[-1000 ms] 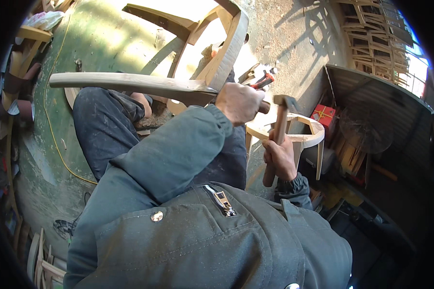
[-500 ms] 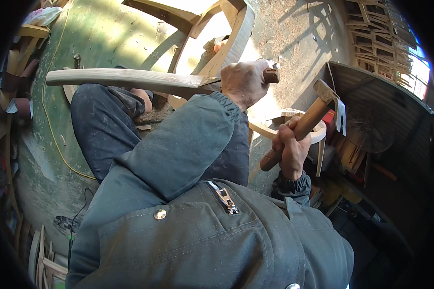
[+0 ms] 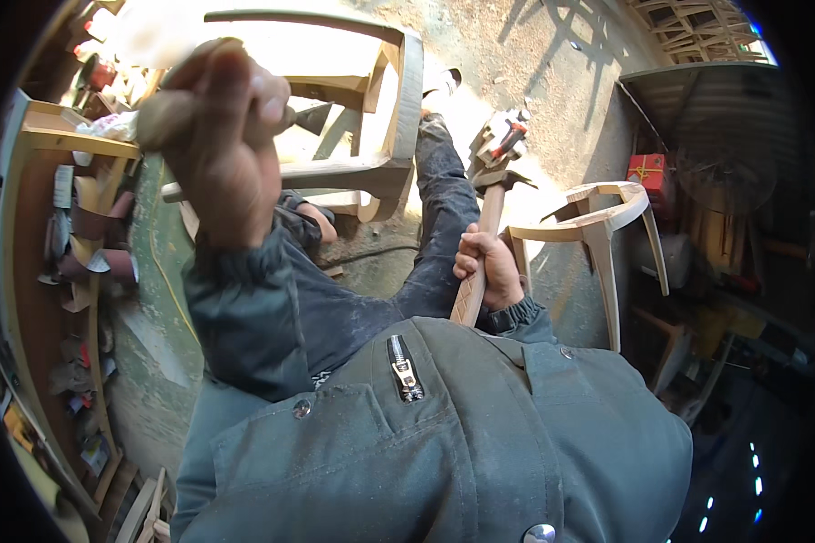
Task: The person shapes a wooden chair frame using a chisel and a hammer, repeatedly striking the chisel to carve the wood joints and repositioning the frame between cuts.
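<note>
My left hand point(image 3: 231, 136) is raised at the upper left, close to the camera and blurred. Its fingers are closed around what looks like a chisel; the grey blade point(image 3: 315, 118) sticks out to the right of the fist. In front of my body, my right hand point(image 3: 491, 267) grips the wooden handle of a hammer point(image 3: 489, 213), metal head pointing away from me. A curved wooden chair frame point(image 3: 410, 100) lies across the floor beyond my legs, touched by neither hand.
At the right stands another curved wooden frame on legs point(image 3: 598, 222). Near my foot lies a red-and-black power tool point(image 3: 509, 140). A red box point(image 3: 647, 172) sits by a metal sheet point(image 3: 697, 95). Along the left is a wooden rack point(image 3: 81, 143) with abrasive rolls point(image 3: 100, 222).
My left hand has come off the chair frame and swung up to the left with the chisel. The frame has shifted away. My right hand has drawn the hammer left, turning its head away.
</note>
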A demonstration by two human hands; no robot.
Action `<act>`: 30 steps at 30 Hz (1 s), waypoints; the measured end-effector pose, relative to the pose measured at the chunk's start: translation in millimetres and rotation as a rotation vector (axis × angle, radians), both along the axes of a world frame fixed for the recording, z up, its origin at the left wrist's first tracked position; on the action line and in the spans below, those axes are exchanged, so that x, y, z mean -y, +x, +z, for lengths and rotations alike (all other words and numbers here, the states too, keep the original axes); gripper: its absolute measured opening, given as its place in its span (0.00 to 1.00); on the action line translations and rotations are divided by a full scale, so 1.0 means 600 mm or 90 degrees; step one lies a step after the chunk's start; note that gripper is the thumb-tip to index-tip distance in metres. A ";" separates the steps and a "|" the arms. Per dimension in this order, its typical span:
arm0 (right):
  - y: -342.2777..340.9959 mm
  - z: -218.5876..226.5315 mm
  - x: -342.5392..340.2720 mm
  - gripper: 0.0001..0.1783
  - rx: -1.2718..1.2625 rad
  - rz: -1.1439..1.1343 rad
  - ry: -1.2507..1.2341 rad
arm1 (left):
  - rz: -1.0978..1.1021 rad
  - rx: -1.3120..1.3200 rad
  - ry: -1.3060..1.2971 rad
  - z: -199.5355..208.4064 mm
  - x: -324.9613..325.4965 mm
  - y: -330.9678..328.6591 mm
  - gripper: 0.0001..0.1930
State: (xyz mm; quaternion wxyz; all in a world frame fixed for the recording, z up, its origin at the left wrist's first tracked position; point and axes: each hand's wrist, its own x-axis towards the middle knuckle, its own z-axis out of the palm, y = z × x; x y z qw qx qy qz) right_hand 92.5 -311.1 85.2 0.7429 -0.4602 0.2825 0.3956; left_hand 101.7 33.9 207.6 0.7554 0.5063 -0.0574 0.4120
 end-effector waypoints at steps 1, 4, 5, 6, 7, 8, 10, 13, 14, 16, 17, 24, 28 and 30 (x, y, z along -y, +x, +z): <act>-0.012 -0.015 0.000 0.10 -0.019 0.021 0.014 | -0.081 0.069 0.003 0.045 0.004 -0.030 0.15; -0.034 -0.040 -0.003 0.09 -0.070 0.095 -0.002 | -0.210 0.131 0.192 0.164 0.036 -0.102 0.25; -0.039 -0.043 -0.003 0.09 -0.028 0.116 0.029 | -0.223 0.142 0.196 0.190 0.056 -0.118 0.25; -0.040 -0.042 -0.004 0.10 -0.019 0.118 0.010 | -0.256 0.146 0.276 0.208 0.076 -0.123 0.24; -0.041 -0.042 -0.005 0.11 -0.001 0.156 0.021 | -0.266 0.164 0.296 0.222 0.093 -0.127 0.23; -0.041 -0.041 -0.005 0.11 0.026 0.172 0.018 | -0.270 0.178 0.309 0.236 0.107 -0.135 0.23; -0.044 -0.041 -0.005 0.10 0.032 0.193 0.014 | -0.264 0.174 0.306 0.250 0.129 -0.141 0.21; -0.048 -0.050 0.002 0.09 0.113 0.184 -0.100 | -0.281 0.185 0.343 0.261 0.169 -0.168 0.20; -0.047 -0.058 0.003 0.08 0.046 0.179 -0.037 | -0.291 0.187 0.352 0.261 0.181 -0.176 0.19; -0.045 -0.071 0.011 0.08 -0.024 0.165 0.041 | -0.292 0.193 0.358 0.263 0.197 -0.196 0.18; -0.044 -0.076 0.017 0.08 -0.029 0.154 0.055 | -0.280 0.191 0.354 0.260 0.198 -0.198 0.18; -0.044 -0.080 0.049 0.09 0.003 0.123 0.084 | 0.039 -0.045 0.084 0.153 0.171 -0.099 0.17; -0.046 -0.066 0.056 0.11 0.017 0.107 0.102 | 0.083 -0.231 0.136 -0.031 0.259 0.010 0.13; -0.042 -0.061 0.062 0.11 0.016 0.073 0.087 | 0.132 -0.372 0.358 -0.118 0.307 0.031 0.15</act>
